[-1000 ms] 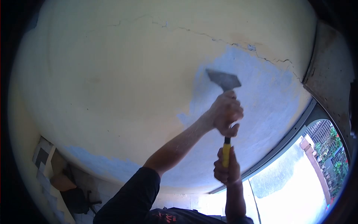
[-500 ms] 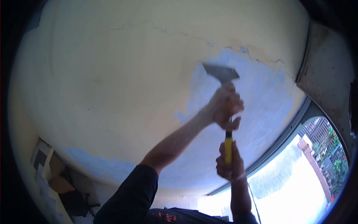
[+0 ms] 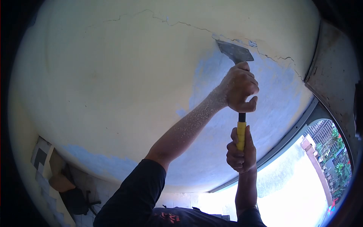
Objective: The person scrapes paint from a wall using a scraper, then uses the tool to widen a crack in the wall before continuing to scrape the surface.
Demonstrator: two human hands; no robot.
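Observation:
A long-handled scraper (image 3: 235,52) has its wide metal blade against the wall (image 3: 113,83), just below a jagged crack. My left hand (image 3: 242,87) is wrapped round the upper shaft near the blade, and pale dust speckles that forearm. Lower down, my right hand (image 3: 241,149) grips the yellow part of the handle. Around and below the blade the wall shows a bluish patch (image 3: 264,87) bordered by cream paint. Another bluish strip (image 3: 98,160) runs along the lower left of the wall.
At the lower left stand a dark chair (image 3: 75,200) and a ledge with grey squares (image 3: 39,157). A curved frame (image 3: 278,143) borders a bright opening on the right, with plants (image 3: 334,142) and a fence beyond. A stained panel (image 3: 332,64) is at the upper right.
Both hands and the scraper have moved up and slightly right in view. The blade now sits closer to the crack. The grip of both hands is unchanged.

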